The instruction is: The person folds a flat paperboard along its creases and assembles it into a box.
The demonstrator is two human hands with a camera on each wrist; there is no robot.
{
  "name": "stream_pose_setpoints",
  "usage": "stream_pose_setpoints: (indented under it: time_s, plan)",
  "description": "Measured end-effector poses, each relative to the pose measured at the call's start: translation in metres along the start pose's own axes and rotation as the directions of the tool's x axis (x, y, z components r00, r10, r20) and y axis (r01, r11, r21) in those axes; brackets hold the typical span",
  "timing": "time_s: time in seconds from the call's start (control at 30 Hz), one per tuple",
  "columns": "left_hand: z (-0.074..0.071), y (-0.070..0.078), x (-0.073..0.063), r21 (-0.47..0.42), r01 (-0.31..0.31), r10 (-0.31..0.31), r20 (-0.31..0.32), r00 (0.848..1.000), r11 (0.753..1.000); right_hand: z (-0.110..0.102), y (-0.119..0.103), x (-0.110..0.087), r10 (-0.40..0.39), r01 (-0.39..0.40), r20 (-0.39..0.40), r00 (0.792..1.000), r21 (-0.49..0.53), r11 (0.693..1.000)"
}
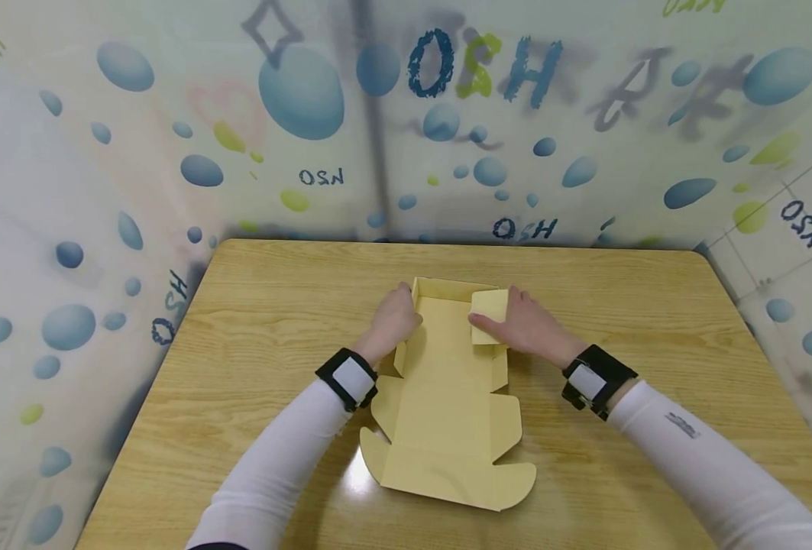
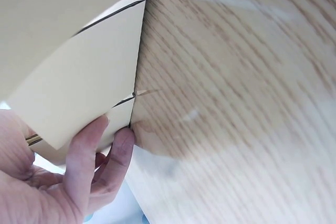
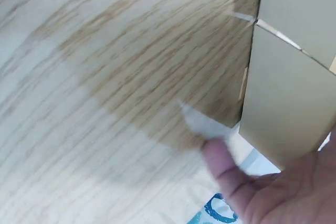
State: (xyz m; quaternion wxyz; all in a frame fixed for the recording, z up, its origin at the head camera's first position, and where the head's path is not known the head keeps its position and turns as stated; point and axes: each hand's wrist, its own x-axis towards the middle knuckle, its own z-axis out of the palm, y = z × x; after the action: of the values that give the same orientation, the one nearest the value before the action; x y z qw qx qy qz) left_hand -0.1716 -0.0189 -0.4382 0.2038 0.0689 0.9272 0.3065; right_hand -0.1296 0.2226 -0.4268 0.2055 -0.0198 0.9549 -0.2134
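A partly folded beige cardboard box (image 1: 447, 382) lies on the table, its far wall raised and its curved tabs spread toward the near side. At the far left, my left hand (image 1: 393, 317) pinches the side wall, thumb on the inner face. The left wrist view shows its fingers (image 2: 84, 150) bent against the outside of the cardboard. My right hand (image 1: 532, 325) is at the far right corner, its thumb over a pale side flap (image 1: 490, 305). In the right wrist view a finger (image 3: 223, 166) reaches past the outer wall (image 3: 286, 98), close to the table.
The wooden table (image 1: 275, 290) extends on both sides of the box. Behind it hangs a pale backdrop (image 1: 392, 153) with blue and green spots and letters. Black wrist straps (image 1: 347, 380) and white sleeves cover the arms.
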Motion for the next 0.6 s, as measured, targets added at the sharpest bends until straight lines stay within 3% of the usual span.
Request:
stream_pose_setpoints:
  time_s: [0.23,0.43,0.6]
  plan:
    - [-0.001,0.001,0.000,0.000,0.001,-0.001,0.008,1.000,1.000,0.003,0.003,0.007,-0.066,0.065,0.002,0.998,0.147,0.987]
    - [0.000,0.001,0.001,-0.010,-0.003,0.003,0.011,1.000,1.000,0.003,-0.004,0.006,-0.043,0.046,-0.031,0.999,0.118,0.992]
    - [0.000,0.001,0.001,-0.012,-0.002,0.002,0.009,1.000,1.000,0.001,-0.010,0.005,0.021,-0.019,-0.024,0.999,0.086,0.996]
